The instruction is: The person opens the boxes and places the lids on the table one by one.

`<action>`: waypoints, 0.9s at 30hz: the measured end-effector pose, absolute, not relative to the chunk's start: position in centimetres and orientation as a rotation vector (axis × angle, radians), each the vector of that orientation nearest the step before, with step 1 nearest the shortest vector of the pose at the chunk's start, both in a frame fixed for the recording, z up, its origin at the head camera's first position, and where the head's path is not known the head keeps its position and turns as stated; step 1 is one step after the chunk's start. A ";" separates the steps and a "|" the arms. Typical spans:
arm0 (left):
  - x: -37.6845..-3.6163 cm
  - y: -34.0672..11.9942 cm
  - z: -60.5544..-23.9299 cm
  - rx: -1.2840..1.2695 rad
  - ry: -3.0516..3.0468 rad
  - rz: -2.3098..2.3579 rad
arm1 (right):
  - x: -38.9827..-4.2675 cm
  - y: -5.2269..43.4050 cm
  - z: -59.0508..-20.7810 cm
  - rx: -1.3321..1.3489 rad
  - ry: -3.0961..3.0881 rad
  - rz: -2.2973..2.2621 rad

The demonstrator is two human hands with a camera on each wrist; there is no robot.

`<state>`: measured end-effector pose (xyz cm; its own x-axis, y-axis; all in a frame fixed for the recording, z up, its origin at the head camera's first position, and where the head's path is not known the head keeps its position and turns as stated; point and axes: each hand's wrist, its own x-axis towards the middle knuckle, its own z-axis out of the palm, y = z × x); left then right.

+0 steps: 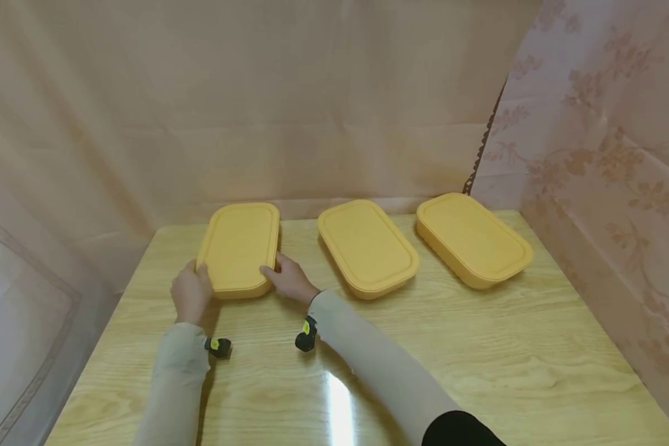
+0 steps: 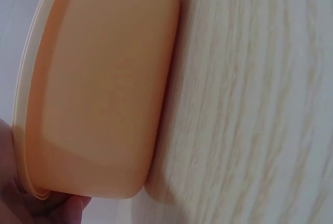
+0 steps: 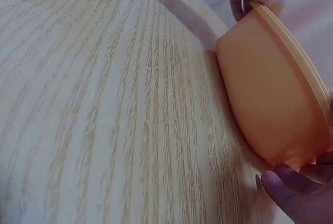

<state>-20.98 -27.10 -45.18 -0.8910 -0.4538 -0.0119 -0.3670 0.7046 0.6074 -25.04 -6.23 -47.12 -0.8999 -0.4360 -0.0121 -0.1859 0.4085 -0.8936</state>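
A yellow rectangular lidded box with rounded corners sits at the left of the wooden table. At its left near corner, my left hand grips the rim. My right hand holds the opposite side, thumb over the lid's edge and fingers against the side wall. The smooth side of the box fills much of the left wrist view, its base close to the tabletop. In the right wrist view the right fingers reach to the lower wall of the box. Some fingers are hidden by the box.
Two more yellow lidded boxes stand to the right, one in the middle and one tilted toward the right edge. A beige curtain hangs behind the table, and a flowered cloth hangs on the right.
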 end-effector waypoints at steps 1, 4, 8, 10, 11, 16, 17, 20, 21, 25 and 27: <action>-21.0 -27.1 -45.2 0.666 -2.774 -0.938 | -25.0 -6.2 -47.1 -0.546 2.424 -1.492; -20.9 -27.0 -45.3 0.641 -2.776 -0.920 | -24.9 -6.2 -47.2 -0.541 2.422 -1.496; -20.8 -27.0 -45.4 0.587 -2.754 -0.869 | -24.9 -6.2 -47.3 -0.531 2.397 -1.522; -20.8 -27.1 -45.5 0.562 -2.741 -0.854 | -24.8 -6.2 -47.3 -0.526 2.373 -1.536; -20.8 -27.1 -45.5 0.555 -2.742 -0.845 | -24.8 -6.2 -47.3 -0.520 2.360 -1.544; -20.8 -27.1 -45.5 0.557 -2.772 -0.850 | -24.7 -6.2 -47.3 -0.517 2.371 -1.544; -20.8 -27.1 -45.4 0.560 -2.776 -0.854 | -24.6 -6.3 -47.4 -0.520 2.388 -1.537; -20.8 -27.2 -45.3 0.558 -2.768 -0.895 | -24.5 -6.5 -47.2 -0.511 2.432 -1.514; -20.8 -27.2 -45.3 0.551 -2.761 -0.908 | -24.5 -6.5 -47.1 -0.504 2.442 -1.506; -20.8 -27.3 -45.1 0.538 -2.744 -0.952 | -24.4 -6.7 -46.7 -0.446 2.461 -1.485; -20.8 -27.3 -45.1 0.537 -2.744 -0.955 | -24.4 -6.7 -46.6 -0.423 2.460 -1.480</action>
